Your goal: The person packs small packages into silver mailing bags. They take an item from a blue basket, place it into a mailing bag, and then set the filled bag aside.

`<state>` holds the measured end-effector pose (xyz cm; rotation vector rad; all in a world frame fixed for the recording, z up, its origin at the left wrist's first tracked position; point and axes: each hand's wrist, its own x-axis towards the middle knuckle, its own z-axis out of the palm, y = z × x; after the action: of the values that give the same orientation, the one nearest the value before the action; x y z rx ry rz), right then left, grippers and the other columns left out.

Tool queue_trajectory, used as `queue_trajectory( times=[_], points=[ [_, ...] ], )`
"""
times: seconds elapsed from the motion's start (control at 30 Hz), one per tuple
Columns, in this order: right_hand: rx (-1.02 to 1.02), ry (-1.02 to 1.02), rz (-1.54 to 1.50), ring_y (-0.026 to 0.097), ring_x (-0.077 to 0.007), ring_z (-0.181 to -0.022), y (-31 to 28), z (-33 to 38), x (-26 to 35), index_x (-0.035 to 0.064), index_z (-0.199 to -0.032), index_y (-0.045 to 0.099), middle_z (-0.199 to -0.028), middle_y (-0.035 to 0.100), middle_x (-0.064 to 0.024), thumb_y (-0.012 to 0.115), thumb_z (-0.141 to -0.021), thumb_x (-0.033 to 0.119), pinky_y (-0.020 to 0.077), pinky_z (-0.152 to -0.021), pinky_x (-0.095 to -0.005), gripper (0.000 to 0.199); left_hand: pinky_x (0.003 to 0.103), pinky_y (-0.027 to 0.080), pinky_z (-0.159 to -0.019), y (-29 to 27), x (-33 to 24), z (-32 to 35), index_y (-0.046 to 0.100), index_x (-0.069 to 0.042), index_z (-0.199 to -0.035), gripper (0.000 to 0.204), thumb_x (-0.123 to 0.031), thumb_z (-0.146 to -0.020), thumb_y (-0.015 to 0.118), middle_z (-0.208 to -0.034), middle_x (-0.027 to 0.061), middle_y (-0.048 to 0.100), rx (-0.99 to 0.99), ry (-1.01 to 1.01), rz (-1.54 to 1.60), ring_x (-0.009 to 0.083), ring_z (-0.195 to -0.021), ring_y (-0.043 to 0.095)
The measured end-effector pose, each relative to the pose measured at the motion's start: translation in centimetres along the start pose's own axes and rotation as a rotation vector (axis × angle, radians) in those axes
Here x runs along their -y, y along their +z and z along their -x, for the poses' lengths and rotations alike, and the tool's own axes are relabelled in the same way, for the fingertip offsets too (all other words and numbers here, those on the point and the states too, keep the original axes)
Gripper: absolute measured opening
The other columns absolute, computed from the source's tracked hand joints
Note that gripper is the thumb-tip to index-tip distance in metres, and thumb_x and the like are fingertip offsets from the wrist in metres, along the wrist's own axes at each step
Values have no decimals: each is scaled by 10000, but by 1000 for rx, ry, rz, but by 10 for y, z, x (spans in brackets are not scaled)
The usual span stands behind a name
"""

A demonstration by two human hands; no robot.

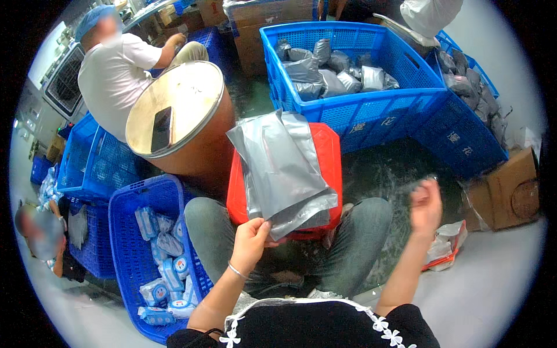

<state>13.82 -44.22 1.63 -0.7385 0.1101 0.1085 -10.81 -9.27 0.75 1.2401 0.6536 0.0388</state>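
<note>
A stack of flat grey plastic mailer bags (281, 165) lies on a red stool (328, 156) between my knees. My left hand (250, 242) pinches the near edge of the top bag, thumb uppermost, tilting it a little. Off to the right, my right hand (426, 206) is raised above the floor, away from the bags. Its fingers are curled together and slightly blurred; whether something thin is between them I cannot make out. By my left knee stands a blue basket (119, 255) with several white-and-blue packets (168, 272) in it.
A large blue crate (371, 116) of filled grey parcels (333, 81) stands ahead, another parcel pile (476, 87) beyond it. A round drum (191, 104) bears a phone (162, 129). A cardboard box (505, 191) sits right. A person (116, 69) sits far left; another person (43, 232) is lower.
</note>
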Motion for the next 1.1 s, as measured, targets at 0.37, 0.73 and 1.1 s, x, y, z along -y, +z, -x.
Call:
queue_trajectory(
  times=[0.37,0.73,1.1],
  points=[
    [1229,-1100,1661,420,-220,-1376,117,-14,-94,141,-1362,535,-1483,456,-43,615,-814,85,316,-1133,-466,557,500,315,-1108,-30,-11,-29,630,-178,-1000,299,-58,-736,698,-1419,104,461,-220,1256,-1340,312,-1355,385],
    [1157,-449,1194,663,-329,-785,134,-29,-165,-1,-893,666,-859,670,-186,558,-923,90,504,-685,-404,144,314,523,-612,-12,-27,-54,584,-16,-876,92,-93,-888,632,-937,101,665,-406,867,-701,254,-761,648],
    [705,-25,1586,645,-422,-916,163,-47,-225,9,-872,636,-920,671,-246,528,-930,351,502,-814,-491,363,237,427,-369,-1,-21,-103,520,-56,-979,94,-149,-975,534,-769,29,563,-441,250,-142,85,-549,526]
  ],
)
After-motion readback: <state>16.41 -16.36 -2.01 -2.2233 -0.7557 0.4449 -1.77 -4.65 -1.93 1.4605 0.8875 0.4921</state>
